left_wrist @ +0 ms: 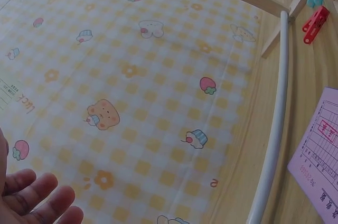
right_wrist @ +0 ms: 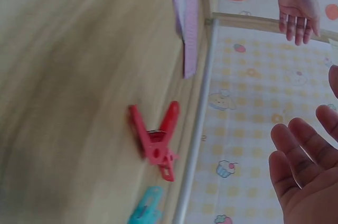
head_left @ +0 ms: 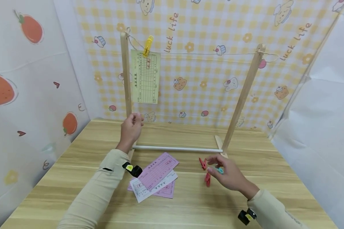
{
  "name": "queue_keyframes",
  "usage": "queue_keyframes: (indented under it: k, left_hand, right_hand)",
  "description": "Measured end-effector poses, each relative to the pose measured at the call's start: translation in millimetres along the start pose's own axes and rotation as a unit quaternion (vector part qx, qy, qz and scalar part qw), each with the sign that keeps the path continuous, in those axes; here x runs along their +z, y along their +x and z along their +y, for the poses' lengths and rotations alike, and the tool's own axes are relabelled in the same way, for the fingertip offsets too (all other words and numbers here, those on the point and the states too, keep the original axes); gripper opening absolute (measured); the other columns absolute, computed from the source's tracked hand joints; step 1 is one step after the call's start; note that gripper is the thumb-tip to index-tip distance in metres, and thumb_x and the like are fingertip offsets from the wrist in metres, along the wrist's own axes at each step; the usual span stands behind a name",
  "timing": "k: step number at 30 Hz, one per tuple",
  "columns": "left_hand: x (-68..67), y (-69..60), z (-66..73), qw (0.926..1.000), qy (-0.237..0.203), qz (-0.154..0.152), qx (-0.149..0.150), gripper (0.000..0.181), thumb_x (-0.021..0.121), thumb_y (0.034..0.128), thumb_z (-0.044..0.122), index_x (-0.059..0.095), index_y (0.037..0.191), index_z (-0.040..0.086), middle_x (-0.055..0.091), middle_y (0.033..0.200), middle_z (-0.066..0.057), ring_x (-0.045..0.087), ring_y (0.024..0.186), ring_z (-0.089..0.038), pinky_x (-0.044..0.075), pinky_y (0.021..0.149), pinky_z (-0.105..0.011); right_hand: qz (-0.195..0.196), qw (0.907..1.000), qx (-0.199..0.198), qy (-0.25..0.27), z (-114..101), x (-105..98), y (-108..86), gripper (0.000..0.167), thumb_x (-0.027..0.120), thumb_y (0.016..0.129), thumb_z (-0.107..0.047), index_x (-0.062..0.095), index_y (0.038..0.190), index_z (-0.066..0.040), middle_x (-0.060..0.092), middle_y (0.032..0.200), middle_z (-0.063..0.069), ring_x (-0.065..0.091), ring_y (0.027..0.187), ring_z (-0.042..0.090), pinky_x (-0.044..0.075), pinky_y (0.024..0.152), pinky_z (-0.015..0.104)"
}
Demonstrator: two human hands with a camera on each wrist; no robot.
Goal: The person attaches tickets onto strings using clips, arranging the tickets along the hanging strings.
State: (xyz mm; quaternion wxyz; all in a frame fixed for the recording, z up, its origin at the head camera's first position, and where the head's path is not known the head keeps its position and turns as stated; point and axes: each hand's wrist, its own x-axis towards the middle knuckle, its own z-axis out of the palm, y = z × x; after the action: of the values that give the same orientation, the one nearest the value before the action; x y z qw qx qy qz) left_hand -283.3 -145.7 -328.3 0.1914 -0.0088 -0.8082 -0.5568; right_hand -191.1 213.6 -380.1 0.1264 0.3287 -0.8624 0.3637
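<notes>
Zero held on either side

I see the wooden frame [head_left: 243, 95] standing on the table [head_left: 195, 210]. I have the left hand [head_left: 131, 128] near the left post [head_left: 126, 76], fingers loosely bent around nothing. The right hand [head_left: 228, 174], also released, hovers. Paper slips [head_left: 159, 171] lie between the hands, nearer the left; one pale green slip [head_left: 146, 81] hangs by a yellow clip [head_left: 147, 47]. Smallest, red clips [head_left: 207, 179] and a turquoise clip [head_left: 220, 171] lie beneath the right fingers, apart from them.
</notes>
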Motion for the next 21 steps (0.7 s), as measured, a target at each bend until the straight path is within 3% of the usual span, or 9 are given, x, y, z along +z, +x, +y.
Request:
queue_keyframes:
  k: [8, 13, 21]
  left_hand:
    - [3.4, -3.5, -6.7, 0.9997, 0.022, -0.011, 0.007, 0.045, 0.036, 0.1042, 0.042, 0.059, 0.116, 0.005, 0.066, 0.105, -0.015, 0.062, 0.099, -0.029, 0.050, 0.082, -0.043]
    - [6.3, -5.1, -12.3, 0.9992, 0.028, -0.026, 0.011, 0.040, 0.040, 0.1043, 0.036, 0.059, 0.116, 0.003, 0.066, 0.103, -0.015, 0.062, 0.098, -0.029, 0.050, 0.080, -0.042]
    - [13.8, -11.2, -21.0, 0.9975, 0.037, -0.055, 0.026, 0.037, 0.045, 0.1025, 0.030, 0.058, 0.118, -0.001, 0.064, 0.107, -0.017, 0.060, 0.100, -0.031, 0.048, 0.086, -0.043]
  right_hand:
    - [0.008, 0.9998, -0.001, -0.018, 0.5, 13.4, -26.5, 0.026, 0.071, 0.086, -0.002, 0.062, 0.109, -0.011, 0.068, 0.100, -0.002, 0.066, 0.090, 0.021, 0.053, 0.071, 0.033]
    - [0.020, 0.9994, -0.010, -0.026, -0.2, 19.8, -35.3, 0.025, 0.073, 0.084, -0.003, 0.063, 0.106, -0.006, 0.069, 0.099, 0.003, 0.066, 0.090, 0.020, 0.053, 0.069, 0.033]
    - [0.052, 0.9981, 0.026, -0.022, 0.9, 28.0, -49.2, 0.030, 0.074, 0.082, 0.000, 0.062, 0.109, -0.004, 0.069, 0.101, 0.006, 0.066, 0.091, 0.020, 0.054, 0.069, 0.033]
